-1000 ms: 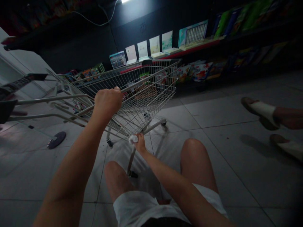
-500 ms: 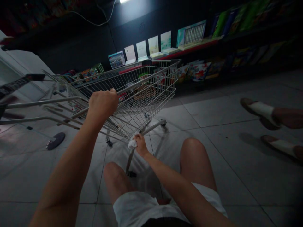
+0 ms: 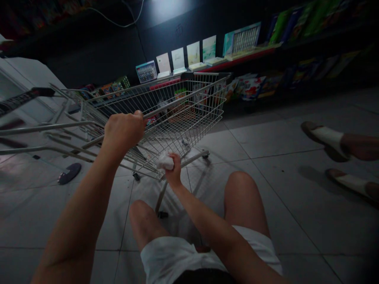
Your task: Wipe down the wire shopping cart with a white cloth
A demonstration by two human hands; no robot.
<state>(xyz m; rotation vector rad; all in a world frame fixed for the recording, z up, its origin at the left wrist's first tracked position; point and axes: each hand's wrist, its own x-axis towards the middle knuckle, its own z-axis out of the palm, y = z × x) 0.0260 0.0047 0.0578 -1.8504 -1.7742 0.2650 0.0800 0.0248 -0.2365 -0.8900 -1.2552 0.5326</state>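
A wire shopping cart (image 3: 189, 106) stands tilted on the tiled floor in front of me. My left hand (image 3: 122, 132) is closed round the cart's top rim rail. My right hand (image 3: 173, 171) is closed on a crumpled white cloth (image 3: 165, 161) and presses it against the lower corner of the cart's basket. My bare knees and white shorts show at the bottom of the view.
Dark shelves with books and colourful packs (image 3: 242, 39) run along the back wall. Another person's feet in white sandals (image 3: 328, 140) rest on the floor at the right. A second cart's frame (image 3: 32, 130) and a dark round object (image 3: 69, 173) lie at the left.
My right hand has moved up with the cloth from the cart's lower frame leg to the basket's lower corner. My left hand slid slightly left on the rim.
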